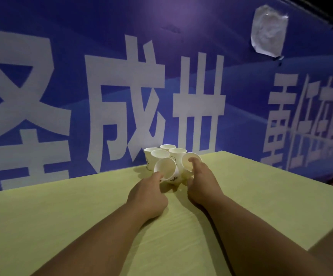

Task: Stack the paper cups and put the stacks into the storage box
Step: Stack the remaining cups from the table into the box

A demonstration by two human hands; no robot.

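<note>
Several white paper cups cluster at the far edge of the yellow-green table (81,216). My left hand (147,196) grips a tilted cup (166,170) by its rim, thumb inside, with its mouth turned toward me. My right hand (201,182) holds another tilted cup (187,161), fingers hooked over its rim. Behind them stand upright cups: one at far left (149,156), one in the middle (160,153), one at the back (168,146) and one at right (178,152). No storage box is in view.
A blue banner wall (62,56) with large white characters rises directly behind the cups. A crumpled plastic patch (268,30) is stuck high on it. The table's right edge (309,250) drops off near my right forearm.
</note>
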